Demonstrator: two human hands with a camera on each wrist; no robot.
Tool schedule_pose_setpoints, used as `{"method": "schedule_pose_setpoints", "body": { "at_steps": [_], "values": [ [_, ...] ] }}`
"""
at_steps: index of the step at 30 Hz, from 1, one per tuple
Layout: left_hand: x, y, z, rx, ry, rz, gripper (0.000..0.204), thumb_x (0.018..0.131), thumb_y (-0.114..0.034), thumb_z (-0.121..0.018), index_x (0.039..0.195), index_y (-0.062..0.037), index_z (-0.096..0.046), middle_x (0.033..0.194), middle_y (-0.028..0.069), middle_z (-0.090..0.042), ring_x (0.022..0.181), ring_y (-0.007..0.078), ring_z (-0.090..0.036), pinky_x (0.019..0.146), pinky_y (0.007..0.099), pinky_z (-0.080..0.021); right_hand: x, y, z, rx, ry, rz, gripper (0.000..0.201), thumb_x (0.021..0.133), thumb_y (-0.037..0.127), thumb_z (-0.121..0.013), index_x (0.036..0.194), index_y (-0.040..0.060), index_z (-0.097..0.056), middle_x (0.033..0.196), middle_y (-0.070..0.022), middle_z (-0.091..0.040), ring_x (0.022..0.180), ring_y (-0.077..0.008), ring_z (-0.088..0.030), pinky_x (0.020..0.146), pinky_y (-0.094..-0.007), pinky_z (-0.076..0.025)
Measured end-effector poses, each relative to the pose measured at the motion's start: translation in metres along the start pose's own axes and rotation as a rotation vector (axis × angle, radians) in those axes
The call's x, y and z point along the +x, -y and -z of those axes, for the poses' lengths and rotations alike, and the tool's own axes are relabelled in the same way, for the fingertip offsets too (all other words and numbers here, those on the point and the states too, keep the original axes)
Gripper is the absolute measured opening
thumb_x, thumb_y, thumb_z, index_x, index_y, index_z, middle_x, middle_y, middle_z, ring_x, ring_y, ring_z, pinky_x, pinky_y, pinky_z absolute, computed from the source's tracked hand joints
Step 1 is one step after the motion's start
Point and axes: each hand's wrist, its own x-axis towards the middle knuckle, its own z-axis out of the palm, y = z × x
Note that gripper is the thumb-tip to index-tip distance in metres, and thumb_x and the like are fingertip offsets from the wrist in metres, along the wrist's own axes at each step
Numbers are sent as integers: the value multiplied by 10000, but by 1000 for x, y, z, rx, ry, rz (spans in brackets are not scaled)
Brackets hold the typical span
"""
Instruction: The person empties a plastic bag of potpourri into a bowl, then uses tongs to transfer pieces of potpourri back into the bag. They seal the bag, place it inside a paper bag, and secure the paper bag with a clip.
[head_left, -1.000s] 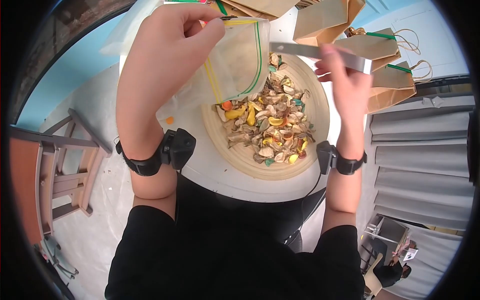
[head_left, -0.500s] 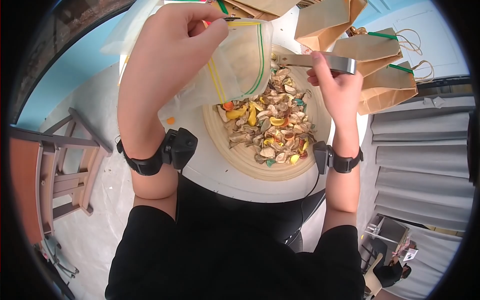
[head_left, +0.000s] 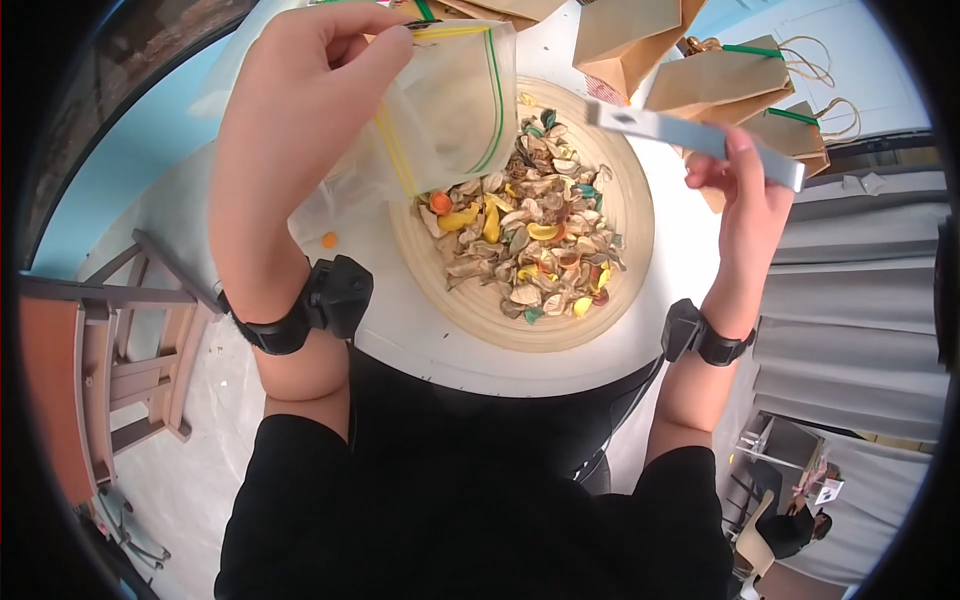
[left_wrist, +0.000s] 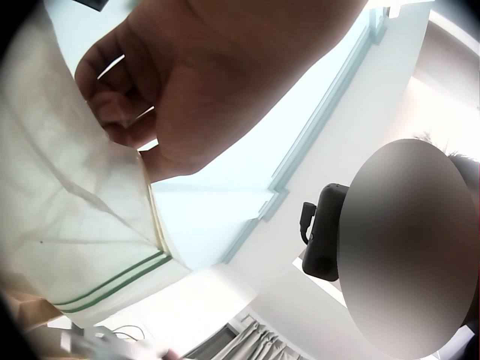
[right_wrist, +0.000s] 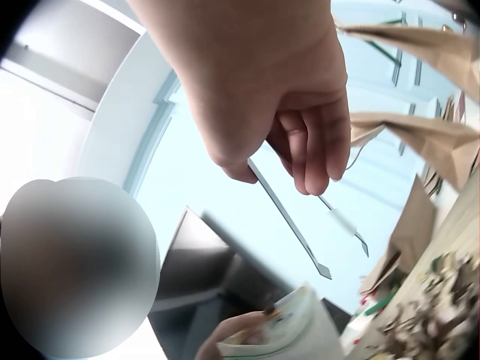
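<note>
My left hand (head_left: 305,115) pinches the rim of a translucent drawstring bag (head_left: 455,105) with yellow and green lines, held up over the left side of a round wooden plate (head_left: 545,338). On the plate lies a heap of potpourri (head_left: 535,235): dried petals and pods in beige, yellow, green and orange. My right hand (head_left: 748,190) grips metal tongs (head_left: 660,125) to the right of the bag, their tips pointing left. In the right wrist view the arms of the tongs (right_wrist: 289,217) stand apart with nothing between them.
Brown paper bags (head_left: 715,72) with green strips and twine handles stand at the back right of the white table (head_left: 440,350). A small orange piece (head_left: 329,240) lies left of the plate. A wooden chair (head_left: 150,340) stands at the left.
My right hand has moved right with the tongs, whose tips have come away from the bag's edge. My left hand still holds the bag; the head view has shifted slightly.
</note>
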Motion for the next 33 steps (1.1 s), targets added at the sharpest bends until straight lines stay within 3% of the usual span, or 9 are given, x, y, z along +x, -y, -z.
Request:
{"method": "schedule_pose_setpoints", "body": {
  "at_steps": [4, 6, 13, 19, 27, 33],
  "values": [
    [4, 10, 2, -49, 25, -20, 292, 912, -174, -643, 1090, 56, -671, 908, 44, -687, 821, 69, -612, 728, 215, -479, -31, -28, 49, -16, -206, -142, 295, 914, 226, -628, 870, -65, -618, 634, -118, -626, 478, -156, -577, 471, -259, -468],
    [5, 12, 2, -21, 27, -42, 291, 913, -179, -644, 1090, 50, -675, 880, 28, -673, 788, 56, -591, 695, 207, -466, -52, -33, 63, -86, -225, -264, 295, 915, 225, -624, 879, -68, -619, 607, -114, -615, 464, -158, -572, 451, -253, -458],
    [2, 1, -8, 39, 62, 18, 301, 925, -222, -638, 1085, 29, -684, 799, -25, -611, 683, 25, -490, 575, 193, -364, -79, -54, 46, 75, -82, -420, 286, 935, 226, -607, 879, -52, -637, 637, -103, -642, 495, -153, -608, 469, -256, -506],
    [1, -1, -9, 41, 89, 20, 312, 924, -220, -640, 1094, 38, -678, 842, -2, -640, 736, 39, -537, 635, 195, -413, -75, -54, 8, 138, 9, -396, 268, 943, 197, -594, 963, -64, -653, 683, -109, -663, 551, -159, -634, 524, -260, -530],
    [-2, -5, -16, 53, 100, -16, 328, 920, -205, -643, 1111, 62, -658, 943, 49, -686, 865, 73, -602, 769, 223, -463, -67, -44, 4, 128, 1, -317, 282, 958, 174, -554, 1001, -87, -655, 686, -107, -660, 548, -164, -630, 521, -277, -534],
    [-2, -6, -18, 13, 118, 31, 336, 917, -212, -644, 1101, 69, -654, 947, 56, -689, 866, 74, -603, 772, 226, -464, -37, 8, -17, 270, 2, -82, 293, 949, 180, -567, 994, -90, -671, 710, -114, -673, 563, -170, -646, 555, -272, -553]
  ]
}}
